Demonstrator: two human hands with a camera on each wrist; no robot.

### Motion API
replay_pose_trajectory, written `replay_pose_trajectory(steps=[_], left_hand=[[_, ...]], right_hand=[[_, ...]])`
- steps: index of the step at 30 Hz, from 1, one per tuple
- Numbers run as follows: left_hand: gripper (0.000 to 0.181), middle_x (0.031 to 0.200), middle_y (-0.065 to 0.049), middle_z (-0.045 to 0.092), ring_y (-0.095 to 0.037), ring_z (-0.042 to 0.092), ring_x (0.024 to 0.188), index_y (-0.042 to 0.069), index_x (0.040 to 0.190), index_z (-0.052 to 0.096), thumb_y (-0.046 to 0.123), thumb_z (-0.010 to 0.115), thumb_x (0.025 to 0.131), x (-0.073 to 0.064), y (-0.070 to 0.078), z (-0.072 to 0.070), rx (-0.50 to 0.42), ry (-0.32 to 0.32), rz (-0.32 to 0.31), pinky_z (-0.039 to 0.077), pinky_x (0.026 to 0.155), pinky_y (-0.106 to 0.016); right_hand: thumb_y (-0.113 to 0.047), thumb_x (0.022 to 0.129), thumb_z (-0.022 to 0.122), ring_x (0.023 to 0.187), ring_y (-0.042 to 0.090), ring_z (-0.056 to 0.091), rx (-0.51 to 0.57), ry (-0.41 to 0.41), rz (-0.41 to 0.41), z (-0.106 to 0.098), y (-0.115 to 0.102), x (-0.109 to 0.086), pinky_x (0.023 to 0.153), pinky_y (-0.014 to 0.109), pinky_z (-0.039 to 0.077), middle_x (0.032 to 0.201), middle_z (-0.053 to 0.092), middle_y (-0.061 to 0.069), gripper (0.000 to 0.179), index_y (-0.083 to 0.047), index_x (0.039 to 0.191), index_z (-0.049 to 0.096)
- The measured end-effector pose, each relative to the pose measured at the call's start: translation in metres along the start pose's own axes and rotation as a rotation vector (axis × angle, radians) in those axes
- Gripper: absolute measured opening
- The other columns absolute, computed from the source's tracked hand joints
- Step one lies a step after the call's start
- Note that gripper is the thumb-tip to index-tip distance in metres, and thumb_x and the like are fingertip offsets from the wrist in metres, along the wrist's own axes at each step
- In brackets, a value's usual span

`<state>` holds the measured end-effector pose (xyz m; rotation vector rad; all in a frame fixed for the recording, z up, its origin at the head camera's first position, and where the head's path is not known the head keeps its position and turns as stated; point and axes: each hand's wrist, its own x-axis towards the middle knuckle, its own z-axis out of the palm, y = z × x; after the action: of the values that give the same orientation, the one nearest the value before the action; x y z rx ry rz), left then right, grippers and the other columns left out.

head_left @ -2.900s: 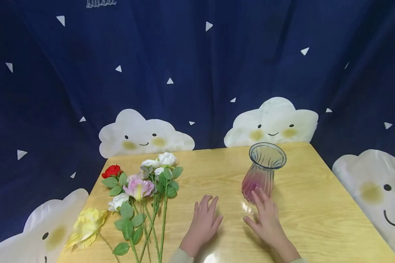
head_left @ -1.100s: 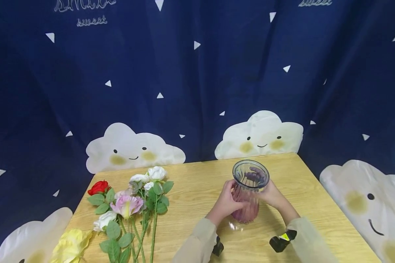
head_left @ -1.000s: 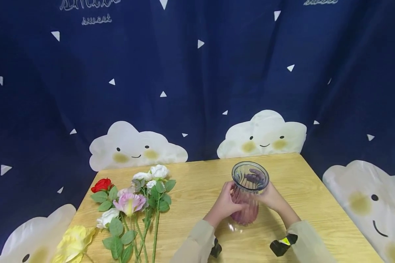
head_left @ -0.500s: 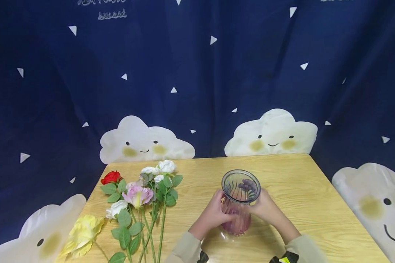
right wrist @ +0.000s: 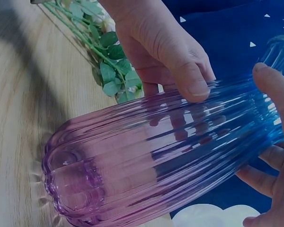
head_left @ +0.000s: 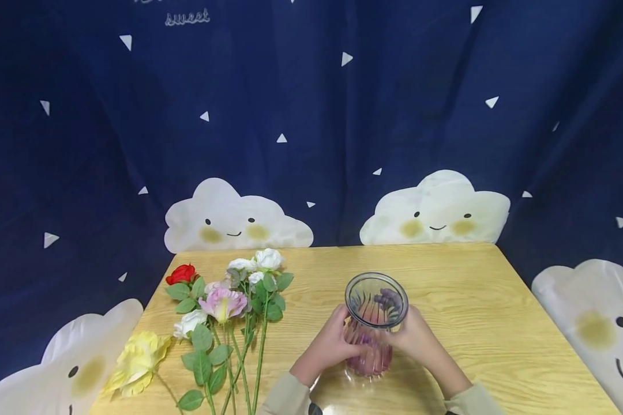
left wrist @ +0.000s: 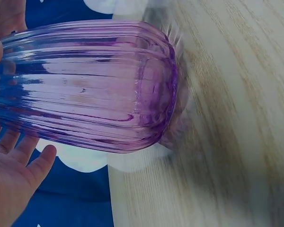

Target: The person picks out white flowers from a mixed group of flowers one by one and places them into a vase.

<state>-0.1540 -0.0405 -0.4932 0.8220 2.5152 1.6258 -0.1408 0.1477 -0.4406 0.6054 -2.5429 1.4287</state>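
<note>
A ribbed glass vase (head_left: 368, 358), pink-purple at its base and blue toward the flared rim, stands right of the table's middle, tilted slightly. My left hand (head_left: 326, 346) grips its left side, thumb across the near face. From the right, my right hand (head_left: 416, 339) holds it below the rim; some of its fingers show through the glass. In the left wrist view, the base of the vase (left wrist: 156, 90) is right at the tabletop. The right wrist view has my left hand (right wrist: 165, 52) and right hand (right wrist: 277, 111) on opposite sides of the vase (right wrist: 132, 161).
Artificial flowers lie on the left of the wooden table (head_left: 472, 300): a red rose (head_left: 181, 274), white roses (head_left: 268, 259), a pink flower (head_left: 223, 304) and a yellow flower (head_left: 137, 363), stems toward the near edge. A dark blue curtain (head_left: 311, 104) with clouds hangs behind.
Both hands, earlier apart and low over the table, have taken hold of the vase. It has moved left and nearer to me. The flowers lie as before; the head view has shifted.
</note>
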Motion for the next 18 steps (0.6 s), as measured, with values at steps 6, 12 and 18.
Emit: replay_pose_trajectory(steps=[6, 12, 18], left_hand=[[0.081, 0.124, 0.003, 0.041, -0.014, 0.038, 0.118, 0.017, 0.132, 0.036, 0.029, 0.079, 0.065, -0.001, -0.001, -0.002, 0.014, -0.005, 0.011, 0.029, 0.100, -0.036], [0.075, 0.125, 0.004, 0.042, -0.014, 0.039, 0.117, 0.023, 0.130, 0.039, 0.034, 0.077, 0.067, -0.007, -0.004, -0.007, 0.049, 0.016, 0.014, 0.031, 0.099, -0.035], [0.074, 0.127, -0.004, 0.044, -0.022, 0.041, 0.117, 0.011, 0.131, 0.039, 0.036, 0.074, 0.070, -0.018, -0.013, -0.022, 0.088, 0.045, -0.046, 0.034, 0.097, -0.042]], right_hand=[[-0.012, 0.061, 0.080, 0.099, 0.029, 0.056, -0.002, 0.003, 0.001, 0.002, 0.002, 0.000, 0.085, 0.049, 0.042, 0.105, 0.061, 0.012, 0.067, 0.002, 0.118, 0.048], [-0.013, 0.063, 0.079, 0.101, 0.031, 0.055, -0.007, 0.010, -0.026, 0.003, 0.006, -0.001, 0.086, 0.049, 0.042, 0.108, 0.060, 0.013, 0.070, 0.003, 0.122, 0.045], [-0.010, 0.061, 0.079, 0.099, 0.028, 0.057, -0.025, 0.026, -0.040, 0.003, 0.008, -0.001, 0.084, 0.046, 0.044, 0.109, 0.059, 0.014, 0.074, 0.004, 0.123, 0.042]])
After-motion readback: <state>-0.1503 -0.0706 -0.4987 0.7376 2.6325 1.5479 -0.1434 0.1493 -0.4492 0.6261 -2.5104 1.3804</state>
